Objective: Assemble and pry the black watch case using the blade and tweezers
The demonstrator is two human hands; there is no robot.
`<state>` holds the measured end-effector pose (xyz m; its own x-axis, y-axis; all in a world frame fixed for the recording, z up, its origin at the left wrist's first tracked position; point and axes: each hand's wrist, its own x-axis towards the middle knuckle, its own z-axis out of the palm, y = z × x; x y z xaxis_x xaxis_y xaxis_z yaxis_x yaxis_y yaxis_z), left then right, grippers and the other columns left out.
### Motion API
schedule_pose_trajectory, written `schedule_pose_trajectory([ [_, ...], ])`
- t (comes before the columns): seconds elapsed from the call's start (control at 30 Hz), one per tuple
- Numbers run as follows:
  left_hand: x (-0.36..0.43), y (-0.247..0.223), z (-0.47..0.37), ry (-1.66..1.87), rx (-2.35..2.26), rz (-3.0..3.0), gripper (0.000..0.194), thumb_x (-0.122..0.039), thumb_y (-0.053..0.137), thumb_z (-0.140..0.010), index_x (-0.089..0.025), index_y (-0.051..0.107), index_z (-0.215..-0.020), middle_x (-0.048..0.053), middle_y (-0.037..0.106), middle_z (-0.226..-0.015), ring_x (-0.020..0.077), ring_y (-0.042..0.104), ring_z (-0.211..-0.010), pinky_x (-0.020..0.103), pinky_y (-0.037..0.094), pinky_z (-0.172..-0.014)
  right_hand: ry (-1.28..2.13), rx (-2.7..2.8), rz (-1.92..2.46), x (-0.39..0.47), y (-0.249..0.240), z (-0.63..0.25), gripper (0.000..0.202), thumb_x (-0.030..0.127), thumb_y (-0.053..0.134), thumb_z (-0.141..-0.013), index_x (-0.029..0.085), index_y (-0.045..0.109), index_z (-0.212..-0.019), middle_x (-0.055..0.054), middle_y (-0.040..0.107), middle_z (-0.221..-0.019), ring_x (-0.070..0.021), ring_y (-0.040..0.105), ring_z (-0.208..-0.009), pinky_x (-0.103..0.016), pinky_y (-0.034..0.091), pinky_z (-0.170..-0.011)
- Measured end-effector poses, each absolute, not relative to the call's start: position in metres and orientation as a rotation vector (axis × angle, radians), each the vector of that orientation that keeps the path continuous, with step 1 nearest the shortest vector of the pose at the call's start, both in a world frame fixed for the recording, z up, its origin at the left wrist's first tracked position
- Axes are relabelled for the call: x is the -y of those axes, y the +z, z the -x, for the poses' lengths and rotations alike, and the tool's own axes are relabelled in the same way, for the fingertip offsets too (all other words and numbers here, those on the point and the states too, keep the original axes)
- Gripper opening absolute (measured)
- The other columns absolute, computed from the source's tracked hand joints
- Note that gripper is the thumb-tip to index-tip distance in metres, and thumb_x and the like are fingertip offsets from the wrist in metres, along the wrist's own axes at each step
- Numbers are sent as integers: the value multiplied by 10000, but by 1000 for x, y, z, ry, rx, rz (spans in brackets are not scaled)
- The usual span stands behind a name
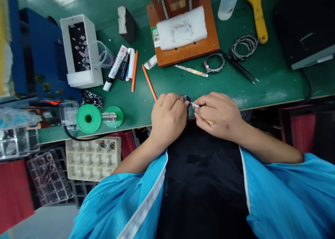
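Observation:
At the front edge of the green bench, my left hand (170, 115) is closed with its fingertips on a small dark piece (185, 98). The fingers cover most of it, so I cannot make out its kind. Just to the right, my right hand (218, 115) pinches a slim tool with a pale front part (194, 105) and a yellow end showing below the fingers. Its tip points left and meets or nearly meets the dark piece. Beyond the hands lie a thin blade tool (192, 71), a metal watch case ring (214, 62) and black tweezers (242, 68).
An orange press base (183, 57) bearing a white foam pad (164, 40) stands ahead. Left are markers (115, 68), orange sticks (149, 82), a white box (98, 76), a plastic cup (104, 55) and a green solder spool (89, 118). A yellow-handled brush (258, 17) lies far right.

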<state>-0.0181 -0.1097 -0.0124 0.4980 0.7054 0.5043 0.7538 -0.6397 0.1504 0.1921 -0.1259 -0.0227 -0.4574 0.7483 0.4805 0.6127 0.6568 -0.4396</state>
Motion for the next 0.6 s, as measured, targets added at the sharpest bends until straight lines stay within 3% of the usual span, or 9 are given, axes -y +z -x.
schedule_pose_trajectory([
  [0.6,109,-14,19,-835,1255,2633,182,-158,632,-1070,-194,590,-896,77,659,-915,224,547,-850,386,468,-766,301,2178,1079,123,-22,-192,204,117,617,-1035,185,657,-846,-58,736,-1110,-221,599,-902,-378,467,-781],
])
